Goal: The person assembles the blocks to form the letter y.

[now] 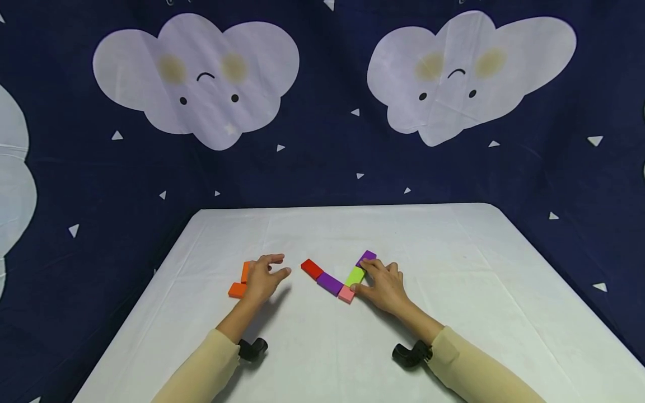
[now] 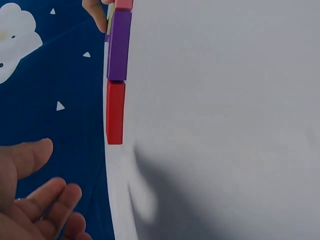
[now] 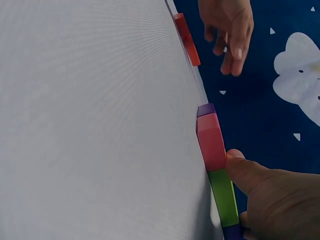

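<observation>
My left hand (image 1: 263, 278) hovers over the left part of the table with thumb and fingers apart and nothing between them. Beside it lie two orange blocks (image 1: 237, 290), end to side, the farther one partly covered by the hand. A bent row of blocks lies further right: red (image 1: 312, 268), purple (image 1: 330, 284), pink (image 1: 346, 294), then lime green (image 1: 355, 276) and another purple block (image 1: 368, 256) angled away. My right hand (image 1: 385, 285) touches this second arm, its thumb by the pink-green joint and a fingertip at the far purple block. In the right wrist view, the thumb (image 3: 237, 162) meets the pink block's side.
A white cloth covers the table (image 1: 468, 291). Behind it hangs a dark blue curtain (image 1: 322, 168) with clouds and small triangles. Black wrist-worn devices (image 1: 412, 355) sit below both hands.
</observation>
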Demonstrator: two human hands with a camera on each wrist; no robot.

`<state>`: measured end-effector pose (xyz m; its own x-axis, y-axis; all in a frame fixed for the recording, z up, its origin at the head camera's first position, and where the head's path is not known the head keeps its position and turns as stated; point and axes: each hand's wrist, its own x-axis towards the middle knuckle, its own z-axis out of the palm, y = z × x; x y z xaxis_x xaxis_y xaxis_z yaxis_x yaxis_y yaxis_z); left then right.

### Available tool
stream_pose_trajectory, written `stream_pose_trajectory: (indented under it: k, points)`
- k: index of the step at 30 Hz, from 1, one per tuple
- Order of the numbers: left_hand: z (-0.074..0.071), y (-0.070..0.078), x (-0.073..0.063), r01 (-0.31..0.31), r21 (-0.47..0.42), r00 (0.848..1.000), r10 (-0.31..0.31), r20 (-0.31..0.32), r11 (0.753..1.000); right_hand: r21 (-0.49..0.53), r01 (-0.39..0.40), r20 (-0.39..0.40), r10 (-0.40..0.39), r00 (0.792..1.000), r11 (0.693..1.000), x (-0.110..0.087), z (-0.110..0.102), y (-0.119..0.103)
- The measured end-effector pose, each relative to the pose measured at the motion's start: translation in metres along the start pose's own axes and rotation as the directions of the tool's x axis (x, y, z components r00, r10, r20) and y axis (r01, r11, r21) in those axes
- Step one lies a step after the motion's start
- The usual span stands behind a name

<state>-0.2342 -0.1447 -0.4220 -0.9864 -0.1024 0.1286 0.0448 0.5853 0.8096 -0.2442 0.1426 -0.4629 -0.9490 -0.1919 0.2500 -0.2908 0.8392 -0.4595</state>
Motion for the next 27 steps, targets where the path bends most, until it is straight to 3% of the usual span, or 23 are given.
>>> stream_pose_trajectory:
  k: [6, 15, 21, 27]
  points:
    - [-0.019, -0.008, -0.012, 0.055, 0.039, 0.998, -0.054, -0.027, 0.998, -0.003, 0.004, 0.001, -0.004, 1.000, 1.000, 0.000, 0.000, 0.001]
    - [-0.053, -0.031, -0.019, 0.105, 0.087, 0.994, -0.106, 0.016, 0.991, 0.008, 0.011, -0.004, -0.011, 1.000, 1.000, -0.001, 0.000, 0.000]
    - [-0.072, -0.046, -0.022, 0.133, 0.071, 0.986, -0.139, 0.086, 0.989, 0.009, 0.019, -0.014, -0.019, 1.000, 1.000, 0.000, -0.001, 0.001]
    - [-0.080, -0.062, -0.023, 0.133, 0.099, 0.981, -0.145, 0.132, 0.986, 0.007, 0.019, -0.011, -0.019, 1.000, 1.000, 0.000, 0.001, 0.002]
